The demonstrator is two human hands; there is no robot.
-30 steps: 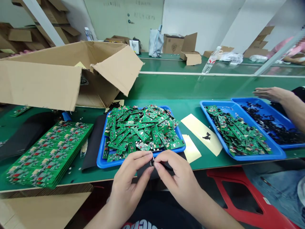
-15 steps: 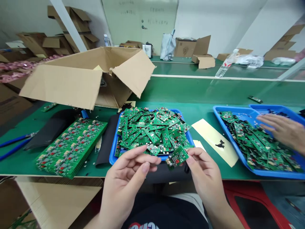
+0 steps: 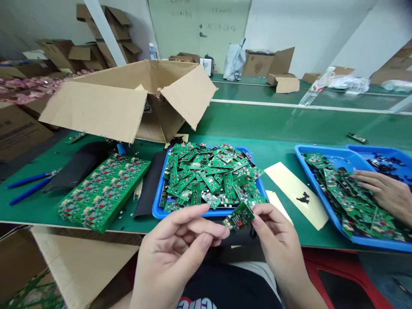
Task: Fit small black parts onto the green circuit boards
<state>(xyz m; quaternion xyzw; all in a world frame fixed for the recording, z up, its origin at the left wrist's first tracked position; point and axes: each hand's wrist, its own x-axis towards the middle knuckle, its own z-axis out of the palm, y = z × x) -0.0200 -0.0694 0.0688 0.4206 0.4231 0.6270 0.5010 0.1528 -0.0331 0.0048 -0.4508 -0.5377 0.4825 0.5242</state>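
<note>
My right hand (image 3: 277, 240) pinches a small green circuit board (image 3: 238, 217) by its right edge, just in front of the table's near edge. My left hand (image 3: 175, 253) is beside it, fingers curled, with thumb and forefinger tips at the board's left end. Whether they grip it I cannot tell. Just behind both hands stands a blue tray (image 3: 157, 211) heaped with several small green boards (image 3: 209, 176).
A stack of green board panels (image 3: 104, 193) lies left of the tray, with blue pliers (image 3: 28, 184) further left. An open cardboard box (image 3: 128, 101) stands behind. Yellow paper strips (image 3: 298, 193) lie right. Another person's hand (image 3: 384, 193) rests in a second blue tray (image 3: 325, 154) of boards.
A second ago both hands pinched a tiny part together. Now my right hand holds a green board and my left fingers have come to its left end. The other person's hand moved into the board tray.
</note>
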